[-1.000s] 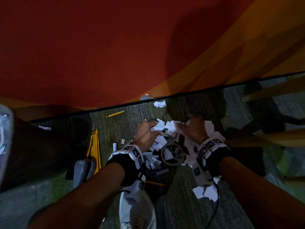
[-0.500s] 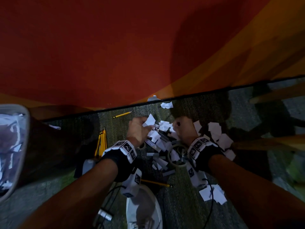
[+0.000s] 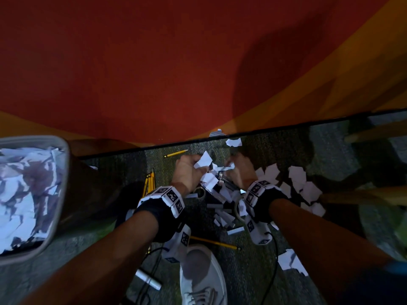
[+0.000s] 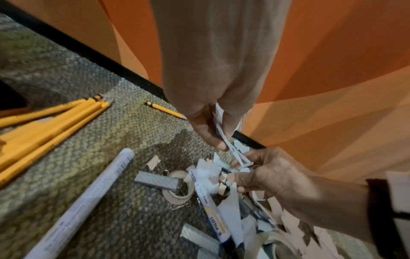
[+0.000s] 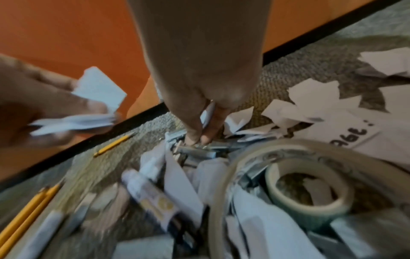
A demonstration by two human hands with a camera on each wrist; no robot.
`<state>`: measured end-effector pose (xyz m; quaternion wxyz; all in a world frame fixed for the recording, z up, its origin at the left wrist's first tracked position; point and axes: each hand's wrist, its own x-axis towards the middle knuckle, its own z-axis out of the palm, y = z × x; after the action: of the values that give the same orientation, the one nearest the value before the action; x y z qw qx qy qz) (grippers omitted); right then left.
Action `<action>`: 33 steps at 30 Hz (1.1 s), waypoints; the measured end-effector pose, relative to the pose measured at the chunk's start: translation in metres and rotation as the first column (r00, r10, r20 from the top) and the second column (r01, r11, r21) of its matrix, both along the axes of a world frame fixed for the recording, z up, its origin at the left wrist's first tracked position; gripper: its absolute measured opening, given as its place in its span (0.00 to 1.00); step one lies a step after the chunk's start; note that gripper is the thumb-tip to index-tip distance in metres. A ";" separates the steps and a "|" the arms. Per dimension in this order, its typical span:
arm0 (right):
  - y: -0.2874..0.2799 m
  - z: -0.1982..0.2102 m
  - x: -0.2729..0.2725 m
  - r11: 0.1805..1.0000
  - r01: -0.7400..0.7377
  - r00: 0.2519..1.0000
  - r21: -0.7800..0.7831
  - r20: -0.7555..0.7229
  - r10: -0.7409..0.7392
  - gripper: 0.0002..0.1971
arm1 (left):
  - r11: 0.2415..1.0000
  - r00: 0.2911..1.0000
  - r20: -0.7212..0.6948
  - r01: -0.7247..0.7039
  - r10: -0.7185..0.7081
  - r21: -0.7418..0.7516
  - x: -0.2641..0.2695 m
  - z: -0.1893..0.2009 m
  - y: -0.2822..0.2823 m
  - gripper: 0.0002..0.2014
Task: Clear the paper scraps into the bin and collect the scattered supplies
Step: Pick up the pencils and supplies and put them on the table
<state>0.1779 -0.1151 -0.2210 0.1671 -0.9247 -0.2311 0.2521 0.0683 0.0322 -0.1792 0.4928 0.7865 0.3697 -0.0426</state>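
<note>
Shoe: our white shoe point(image 3: 201, 276) is nearest, at 6 o'clock on the carpet point(image 3: 246, 274), with a grey marker point(image 3: 148, 279) just beside it at 7 o'clock.
Loose pencil: we see a yellow pencil point(image 3: 214, 243) lying between the shoe and the pile.
Stray scrap: one torn piece point(image 3: 290, 261) lies apart at 5 o'clock, with bare carpet round it.
Bin: the bin point(image 3: 57, 208) stands at 9 o'clock, well apart from the pile, its rim rounded and paper inside.
Pile: the paper scraps point(image 3: 222, 214) lie at centre, mixed with a tape roll point(image 5: 308, 191), a Pilot pen point(image 4: 211, 215) and grey staple bars point(image 4: 156, 180).
Left hand: our left hand point(image 3: 188, 172) grips a bunch of scraps; the fingers point(image 4: 207, 129) are curled tight round white strips, lifted off the carpet.
Right hand: our right hand point(image 3: 241, 172) reaches down into the pile; its fingers point(image 5: 195, 129) pinch a white scrap, tips touching the staple bars.
Right side: larger torn sheets point(image 3: 301, 188) spread to 3 o'clock.
Pencil bundle: we see yellow pencils point(image 3: 149, 182) together at 10 o'clock, clear of the hands.
Far edge: a black baseboard point(image 3: 132, 150) runs slantwise at 12 o'clock under the orange-red wall point(image 3: 154, 62); a lone pencil point(image 3: 176, 153) and one scrap point(image 3: 233, 142) lie close against it.
</note>
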 end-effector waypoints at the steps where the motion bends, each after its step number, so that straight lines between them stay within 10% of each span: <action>1: -0.001 -0.003 0.002 1.000 0.027 0.999 -0.004 -0.027 -0.027 0.09 | 1.000 1.000 0.003 -0.009 0.009 0.001 0.000 0.002 0.000 0.20; 10: -0.015 0.061 0.016 0.954 0.183 0.978 0.239 -0.139 -0.153 0.05 | 0.997 0.995 0.074 0.058 -0.061 0.051 -0.015 0.054 0.020 0.20; 20: 0.008 0.202 -0.004 0.958 -0.012 0.990 0.287 -0.132 0.052 0.04 | 0.919 0.956 0.030 0.271 -0.291 0.288 -0.071 0.218 0.070 0.04; 26: 0.108 0.297 -0.067 0.886 -0.346 0.922 0.309 -0.065 0.382 0.05 | 0.922 0.990 0.012 0.127 -0.142 0.366 -0.155 0.304 0.126 0.10; 33: 0.211 0.341 -0.157 0.681 -0.707 0.690 0.192 -0.024 0.723 0.04 | 0.948 0.982 0.061 -0.190 0.180 0.256 -0.244 0.304 0.176 0.09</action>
<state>0.0208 0.0960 0.1203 0.1437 -0.7300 -0.5856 0.3217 -0.1759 0.2078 0.1245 0.3938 0.8070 0.4348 0.0673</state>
